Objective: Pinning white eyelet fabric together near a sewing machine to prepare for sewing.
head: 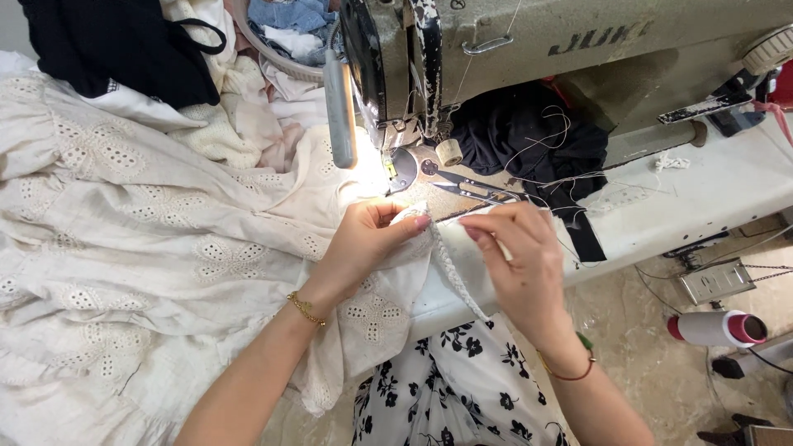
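Fabric work at the centre of the frame: the left hand (363, 239) pinches the edge of the cream eyelet garment (149, 239) together with the top end of a narrow white braided trim (450, 268), thumb and forefinger pressed together on both just below the sewing machine (512, 49). The right hand (520, 264) has its fingertips closed on the same trim a little to the right, so the strip hangs in a loose curve between and below the two hands, over the front edge of the white worktop (710, 190).

Judging from this, the step is lining the trim up with the garment edge. To do it well, the two layers should lie flat and flush in the left grip, with no twist in the braid, and the right hand should keep only light tension so the edge does not pucker.

Small thread snips (467, 186) lie just above the hands, beside the presser foot (403, 169), near a dark cloth (529, 136) at upper centre. A thread cone (719, 328) lies on the floor at lower right.
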